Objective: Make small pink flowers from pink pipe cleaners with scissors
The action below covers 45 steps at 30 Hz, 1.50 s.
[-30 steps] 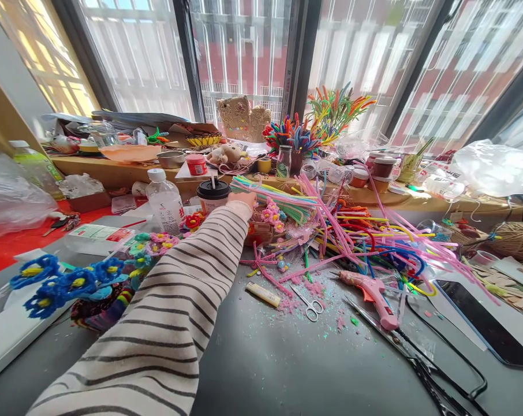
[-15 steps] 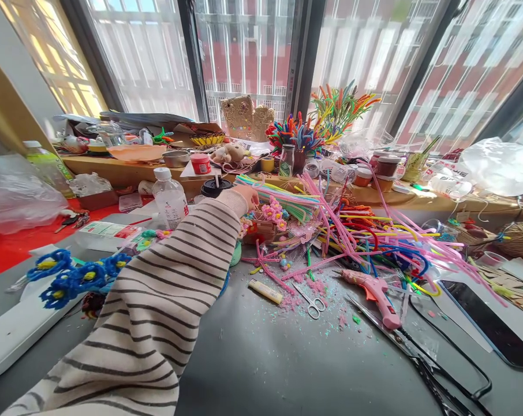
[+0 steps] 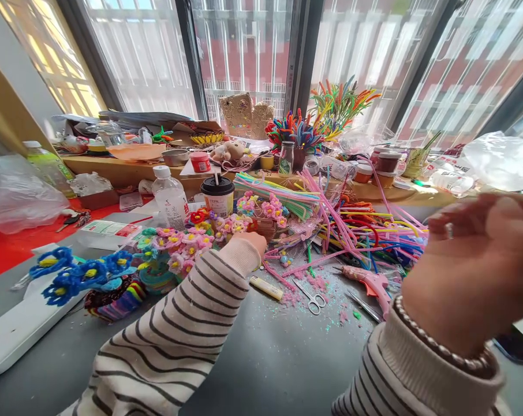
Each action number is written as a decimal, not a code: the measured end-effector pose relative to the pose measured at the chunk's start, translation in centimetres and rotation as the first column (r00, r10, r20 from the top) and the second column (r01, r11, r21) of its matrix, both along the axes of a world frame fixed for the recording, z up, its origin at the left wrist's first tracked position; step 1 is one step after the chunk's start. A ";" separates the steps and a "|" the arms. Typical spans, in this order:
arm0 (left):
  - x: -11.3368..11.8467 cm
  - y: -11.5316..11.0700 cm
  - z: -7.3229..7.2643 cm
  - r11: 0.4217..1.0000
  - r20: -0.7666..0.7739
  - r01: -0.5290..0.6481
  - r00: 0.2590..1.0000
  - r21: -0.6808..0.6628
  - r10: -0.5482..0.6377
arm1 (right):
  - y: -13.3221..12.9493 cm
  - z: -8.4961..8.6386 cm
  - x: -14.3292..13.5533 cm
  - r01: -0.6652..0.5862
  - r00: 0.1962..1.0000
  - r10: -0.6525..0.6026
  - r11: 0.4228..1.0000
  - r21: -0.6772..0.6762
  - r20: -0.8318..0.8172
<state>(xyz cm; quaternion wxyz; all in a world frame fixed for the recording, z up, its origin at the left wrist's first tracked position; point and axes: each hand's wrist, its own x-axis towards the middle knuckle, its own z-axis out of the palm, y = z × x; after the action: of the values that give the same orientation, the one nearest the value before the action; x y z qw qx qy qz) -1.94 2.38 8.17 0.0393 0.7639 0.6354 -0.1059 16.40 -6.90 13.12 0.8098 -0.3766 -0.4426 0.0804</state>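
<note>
My left hand (image 3: 253, 241) is low over the middle of the table, beside pink pipe-cleaner flowers (image 3: 190, 245) and a brown basket (image 3: 264, 227); its fingers are mostly hidden behind the cuff and hand. Large and blurred at the right, my right hand (image 3: 473, 271) is raised palm up with its fingers curled, a beaded bracelet on the wrist. What it may hold is too smeared to tell. Near the left hand lie a yellow glue stick (image 3: 266, 288), small scissors (image 3: 314, 301) and pink pipe-cleaner pieces (image 3: 279, 278).
A pink glue gun (image 3: 374, 283) lies right of the scissors. Blue flowers (image 3: 90, 273), a lidded cup (image 3: 218, 196) and a clear bottle (image 3: 168, 199) stand left. Pipe cleaners (image 3: 283, 196) pile up behind. A phone (image 3: 519, 345) sits far right.
My left hand has come back from the pipe-cleaner bundle toward me and lower, uncovering the cup and pink flowers. My right hand has entered from the right, over the glue gun and phone.
</note>
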 end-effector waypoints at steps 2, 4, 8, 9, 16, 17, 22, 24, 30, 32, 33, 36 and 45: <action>-0.9 0.3 -1.6 0.999 0.044 0.030 0.999 0.046 -0.032 | 0.7 0.0 -0.5 0.029 0.992 -0.015 0.994 0.108 -0.125; -1.6 0.5 -2.7 0.999 0.044 0.024 0.999 0.022 -0.025 | 1.5 -0.1 -0.7 -0.040 0.989 0.051 0.996 0.081 -0.141; -1.6 0.5 -3.8 0.998 0.064 0.058 0.996 0.020 -0.059 | 2.7 -0.7 -0.4 -0.096 0.994 0.095 0.995 -0.023 -0.056; -1.4 0.5 -4.1 0.996 0.080 0.079 0.993 0.036 -0.082 | 3.0 -0.9 -0.3 -0.106 0.994 0.105 0.992 -0.067 -0.014; -0.9 1.5 -6.7 0.990 0.157 0.108 0.980 0.091 -0.122 | 5.2 -2.9 0.4 -0.109 0.944 0.214 0.920 -0.376 0.251; -1.2 1.7 -6.9 0.991 0.162 0.106 0.980 0.087 -0.119 | 5.5 -3.1 0.4 -0.078 0.939 0.204 0.911 -0.404 0.278; -2.6 2.1 -7.3 0.992 0.198 0.113 0.972 0.062 -0.123 | 6.5 -3.7 0.4 0.080 0.886 0.177 0.852 -0.517 0.428; -2.8 2.1 -7.5 0.990 0.218 0.134 0.966 0.041 -0.139 | 6.7 -3.9 0.6 0.135 0.842 0.205 0.815 -0.563 0.498; -2.6 2.3 -8.3 0.982 0.254 0.190 0.949 0.021 -0.189 | 6.9 -5.0 1.3 0.345 0.529 0.561 0.544 -0.765 0.637; -2.5 2.3 -8.4 0.978 0.257 0.207 0.944 0.029 -0.208 | 7.1 -5.8 1.7 0.431 0.424 0.668 0.445 -0.785 0.611; -2.5 2.4 -8.4 0.976 0.259 0.214 0.942 0.033 -0.215 | 7.3 -6.2 1.9 0.466 0.388 0.708 0.402 -0.788 0.590; -2.4 2.3 -8.4 0.974 0.264 0.222 0.938 0.043 -0.226 | 7.9 -7.6 2.9 0.529 0.331 0.777 0.318 -0.787 0.536; -2.5 2.2 -8.4 0.970 0.297 0.229 0.924 0.076 -0.241 | 9.7 -10.9 1.8 0.563 0.318 0.802 0.269 -0.781 0.505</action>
<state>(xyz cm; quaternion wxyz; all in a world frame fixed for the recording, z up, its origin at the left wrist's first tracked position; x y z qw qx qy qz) -4.42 4.60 -0.28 0.1083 0.8422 0.5276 0.0218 18.23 2.79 2.22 -0.0395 -0.6879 -0.7022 0.1793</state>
